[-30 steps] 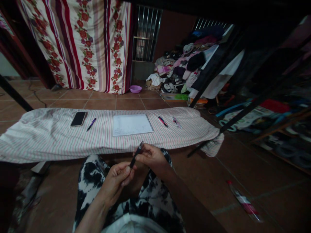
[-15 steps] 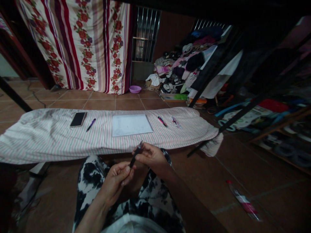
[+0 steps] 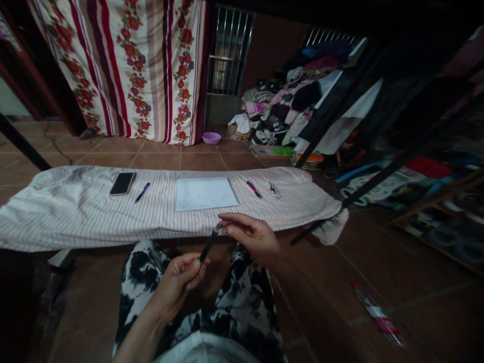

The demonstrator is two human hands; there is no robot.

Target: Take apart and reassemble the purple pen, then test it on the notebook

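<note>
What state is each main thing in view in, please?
Dark pen: held aslant
Left hand: closed on the pen
Right hand: at the pen's silvery end, grip unclear
Phone: flat, screen dark
Notebook: flat, marked page up
Purple pen: lying down
Bottle: lying sideways, capped
Basin: upright

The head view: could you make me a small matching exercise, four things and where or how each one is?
Column one:
1. black pen
2. smartphone
3. spiral notebook
4. plastic bottle

Column two:
A. lying on the floor
B. held in the left hand
C. showing a white page
D. left of the purple pen

Right pairs: 1-B, 2-D, 3-C, 4-A.
</note>
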